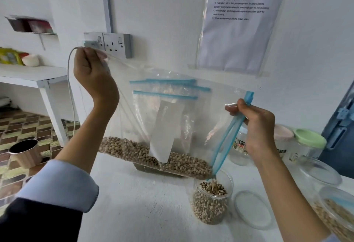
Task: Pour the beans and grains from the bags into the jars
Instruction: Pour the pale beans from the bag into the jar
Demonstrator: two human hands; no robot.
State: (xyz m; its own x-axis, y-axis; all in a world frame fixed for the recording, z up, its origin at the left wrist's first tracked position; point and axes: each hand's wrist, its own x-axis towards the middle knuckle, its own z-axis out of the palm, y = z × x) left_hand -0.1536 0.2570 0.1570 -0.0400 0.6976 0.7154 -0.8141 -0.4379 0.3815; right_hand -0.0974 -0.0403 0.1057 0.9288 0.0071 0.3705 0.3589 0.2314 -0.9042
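Note:
I hold a clear zip bag (191,119) of pale beans tilted over an open clear jar (210,201). My left hand (93,76) pinches the bag's bottom corner high at the left. My right hand (254,126) grips the blue zip strip at the bag's mouth, which points down. Beans (157,155) lie along the bag's low edge and fall from its mouth into the jar, which is partly filled. The jar stands on the white table (134,203).
A clear lid (252,209) lies right of the jar. Several more zip bags (164,92) lean against the wall behind. Jars with a pink lid (283,132) and a green lid (310,138) stand at the right; another bean-filled jar (337,211) at the right edge. A metal cup (24,153) stands left.

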